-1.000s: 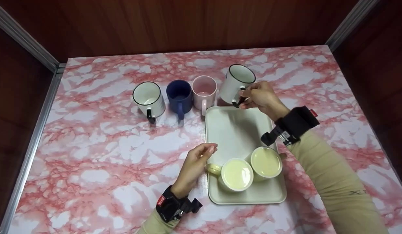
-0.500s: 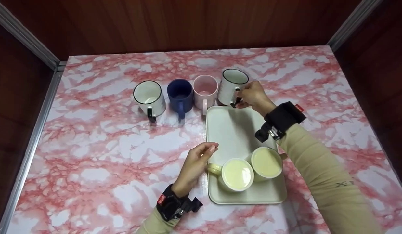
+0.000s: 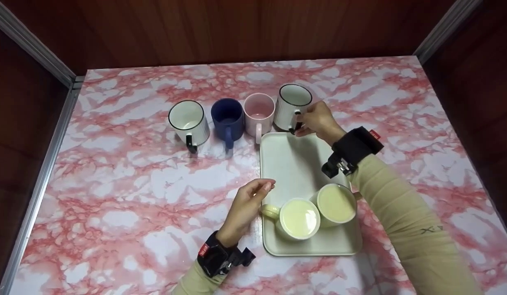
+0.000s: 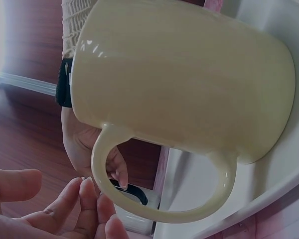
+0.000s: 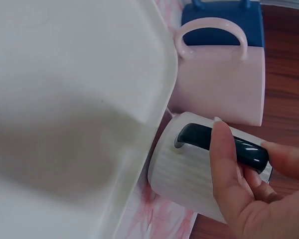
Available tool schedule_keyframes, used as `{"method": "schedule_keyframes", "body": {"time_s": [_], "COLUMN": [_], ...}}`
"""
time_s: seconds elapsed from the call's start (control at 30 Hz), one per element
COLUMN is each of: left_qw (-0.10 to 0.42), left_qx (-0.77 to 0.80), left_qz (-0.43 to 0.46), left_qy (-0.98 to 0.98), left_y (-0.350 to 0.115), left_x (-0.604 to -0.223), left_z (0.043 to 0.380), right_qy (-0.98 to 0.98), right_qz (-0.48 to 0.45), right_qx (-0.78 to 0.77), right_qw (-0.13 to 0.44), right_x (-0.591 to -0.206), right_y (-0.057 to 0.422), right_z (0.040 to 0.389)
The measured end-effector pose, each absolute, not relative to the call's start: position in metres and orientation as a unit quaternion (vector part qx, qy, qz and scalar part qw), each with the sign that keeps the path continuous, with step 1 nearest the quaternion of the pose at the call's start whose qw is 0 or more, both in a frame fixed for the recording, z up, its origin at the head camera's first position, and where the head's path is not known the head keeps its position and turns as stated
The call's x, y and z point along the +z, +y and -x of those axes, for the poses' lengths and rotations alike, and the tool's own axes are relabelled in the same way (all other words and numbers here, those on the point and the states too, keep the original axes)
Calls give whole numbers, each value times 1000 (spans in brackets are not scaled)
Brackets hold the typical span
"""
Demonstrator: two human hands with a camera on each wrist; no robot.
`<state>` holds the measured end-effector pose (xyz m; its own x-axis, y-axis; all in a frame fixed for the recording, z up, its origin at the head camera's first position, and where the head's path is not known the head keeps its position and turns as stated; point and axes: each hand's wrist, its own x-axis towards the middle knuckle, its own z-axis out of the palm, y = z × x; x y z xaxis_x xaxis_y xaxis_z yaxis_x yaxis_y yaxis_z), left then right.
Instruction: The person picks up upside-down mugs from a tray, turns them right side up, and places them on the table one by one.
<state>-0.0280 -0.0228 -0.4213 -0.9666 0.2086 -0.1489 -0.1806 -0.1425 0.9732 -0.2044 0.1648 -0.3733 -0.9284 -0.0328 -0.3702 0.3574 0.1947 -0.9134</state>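
In right grip — white mug.

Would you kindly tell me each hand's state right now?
Left hand: open, holding nothing.
Right hand: holding the rightmost white mug by its black handle.

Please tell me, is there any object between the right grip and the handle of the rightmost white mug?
Nothing visible: the right grip pinches the black handle of the white mug directly. The pink mug stands to its left, outside that path.
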Motion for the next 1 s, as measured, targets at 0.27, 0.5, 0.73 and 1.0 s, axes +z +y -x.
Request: {"method": "schedule_keyframes", "body": {"time_s": [0.27,0.5,0.73,1.0], "left_qw": [136,136,138,127], "left_qx": [755,759,760,764], "left_qz": [1,-2,4,-5], "left_qy": [642,636,635,633], "left_y": [-24,-24,-24,-24], "left_x": [-420,-422,-424,-427], "left_z": [29,29,29,30], "right_qy": [755,757,760,754], "right_qz": [-97,-85,-75,-51], "right_qx": [-618,-612,-602,-598], "right_qw": [198,215,235,267], "right_x": [-376,-378,-383,-383], "right_y": [164,164,167,174], "right_z": [204,204,203,205]}}
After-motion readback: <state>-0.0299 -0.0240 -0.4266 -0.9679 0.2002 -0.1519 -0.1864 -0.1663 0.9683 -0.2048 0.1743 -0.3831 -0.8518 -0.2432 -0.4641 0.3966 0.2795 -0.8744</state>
